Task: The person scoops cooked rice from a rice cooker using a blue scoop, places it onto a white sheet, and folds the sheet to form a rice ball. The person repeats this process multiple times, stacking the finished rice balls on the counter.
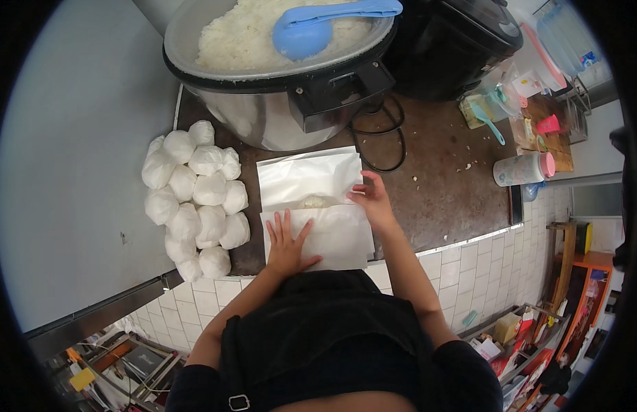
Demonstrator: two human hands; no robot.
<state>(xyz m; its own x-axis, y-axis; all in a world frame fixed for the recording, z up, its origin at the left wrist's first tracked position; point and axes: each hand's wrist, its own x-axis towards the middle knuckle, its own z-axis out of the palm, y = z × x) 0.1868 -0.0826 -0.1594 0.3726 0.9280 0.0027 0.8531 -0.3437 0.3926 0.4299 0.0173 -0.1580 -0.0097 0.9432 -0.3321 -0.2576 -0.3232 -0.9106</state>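
White paper sheets (308, 175) lie stacked on the dark tabletop before me, with a mound of cooked rice (314, 202) at their middle, partly hidden under a sheet turned over its near side. My left hand (289, 244) rests flat on the near part of the paper, fingers spread. At the right edge, my right hand (372, 198) has bent fingers and thumb at the paper; whether they pinch it I cannot tell. Several round paper-wrapped bundles (197, 206) are piled to the left. Beyond the sheets stands a large metal pot of rice (267, 118), a blue plastic scoop (303, 38) lying on top.
A black cord (403, 136) loops on the table behind my right hand. A black cooker (447, 46) stands at the back. Further right are a plastic container (473, 110) with a teal spoon and a bottle with a pink lid (519, 169). A grey panel (86, 154) borders the left.
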